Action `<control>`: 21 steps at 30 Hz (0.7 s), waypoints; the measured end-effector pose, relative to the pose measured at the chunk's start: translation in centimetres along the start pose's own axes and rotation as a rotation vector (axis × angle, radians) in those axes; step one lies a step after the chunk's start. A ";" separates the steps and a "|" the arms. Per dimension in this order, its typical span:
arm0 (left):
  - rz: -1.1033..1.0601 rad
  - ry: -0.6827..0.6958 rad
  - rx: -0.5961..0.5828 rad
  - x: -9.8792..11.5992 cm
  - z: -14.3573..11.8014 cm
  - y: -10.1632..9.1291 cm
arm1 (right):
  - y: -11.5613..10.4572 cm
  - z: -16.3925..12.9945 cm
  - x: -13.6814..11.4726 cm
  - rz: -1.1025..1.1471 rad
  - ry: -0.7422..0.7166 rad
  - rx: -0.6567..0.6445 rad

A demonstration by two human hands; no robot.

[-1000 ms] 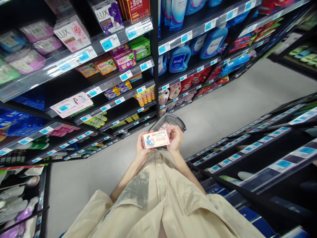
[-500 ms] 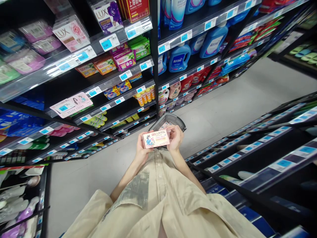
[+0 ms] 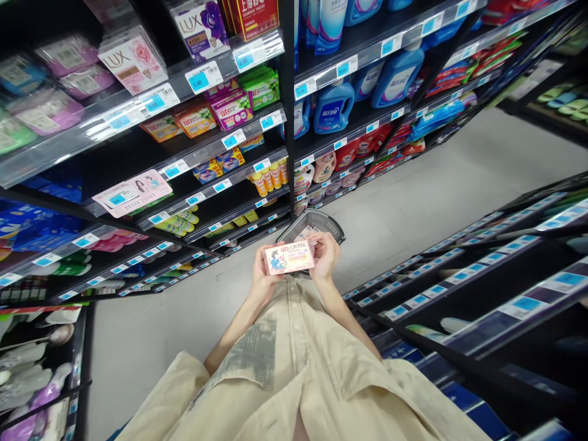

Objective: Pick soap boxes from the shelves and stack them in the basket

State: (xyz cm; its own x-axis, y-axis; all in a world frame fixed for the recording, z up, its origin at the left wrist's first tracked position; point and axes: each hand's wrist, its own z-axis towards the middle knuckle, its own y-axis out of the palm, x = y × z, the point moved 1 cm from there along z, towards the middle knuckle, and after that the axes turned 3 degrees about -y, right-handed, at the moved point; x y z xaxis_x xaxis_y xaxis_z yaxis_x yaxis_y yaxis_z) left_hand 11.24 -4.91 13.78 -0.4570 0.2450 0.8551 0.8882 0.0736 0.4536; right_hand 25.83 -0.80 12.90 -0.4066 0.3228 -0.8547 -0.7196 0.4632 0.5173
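— While both hands are raised in front of the chest, what do they hold?

— The left hand (image 3: 260, 278) and the right hand (image 3: 325, 256) grip one pink soap box (image 3: 289, 258) between them. The left hand is closed on the left end, and the fingers of the right hand curl around the right end. The box is flat, with its printed face turned up to the camera.

— Where is the box exactly?

— It is just above the front of the beige shirt (image 3: 298, 367), and a grey shopping basket (image 3: 312, 222) stands on the floor (image 3: 413, 202) behind it. Something pale lies in the basket, but I cannot tell what it is.

— And around the person?

— On the left side are black shelves (image 3: 257, 49) with blue price tags. They carry Lux soap boxes (image 3: 133, 61), a red box (image 3: 252, 15), green and pink packs (image 3: 243, 101) and small yellow bottles (image 3: 271, 177). Further along the same shelves stand blue detergent bottles (image 3: 333, 107). On the right side, near the arm, another dark shelf unit (image 3: 482, 288) runs along the aisle.
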 end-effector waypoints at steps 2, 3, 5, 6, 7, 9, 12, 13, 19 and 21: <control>0.002 -0.001 0.000 0.0 0.0 0.0 | 0.0 0.0 0.0 -0.009 -0.004 0.003; 0.005 -0.002 0.000 -0.1 0.0 0.0 | 0.0 0.0 0.0 -0.018 -0.001 0.004; 0.008 -0.002 0.001 -0.1 0.0 -0.1 | 0.0 0.0 0.1 -0.030 0.005 0.005; 0.008 -0.001 0.001 -0.1 0.1 -0.1 | 0.0 0.0 0.1 -0.029 0.006 0.005; 0.010 0.000 0.000 -0.2 0.1 -0.2 | 0.0 -0.1 0.1 -0.023 0.004 0.006; 0.014 0.000 -0.002 -0.2 0.1 -0.3 | 0.0 -0.1 0.2 -0.012 -0.001 0.005; 0.027 0.001 -0.006 -0.3 0.1 -0.4 | 0.0 -0.1 0.3 -0.023 0.000 0.004; 0.030 0.003 -0.007 -0.3 0.1 -0.4 | 0.0 -0.1 0.3 -0.030 0.000 0.001; 0.024 0.005 -0.004 -0.3 0.0 -0.5 | 0.0 0.0 0.3 -0.018 0.003 -0.031; 0.001 -0.011 0.002 -0.3 0.0 -0.7 | 0.0 0.0 0.3 0.008 0.014 -0.058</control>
State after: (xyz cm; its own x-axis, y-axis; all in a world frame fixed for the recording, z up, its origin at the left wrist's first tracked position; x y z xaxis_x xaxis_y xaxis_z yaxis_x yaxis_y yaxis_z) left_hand 10.81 -5.03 13.20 -0.4559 0.2559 0.8525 0.8886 0.0757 0.4525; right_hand 25.69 -0.71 12.63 -0.4197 0.3142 -0.8516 -0.7480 0.4118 0.5206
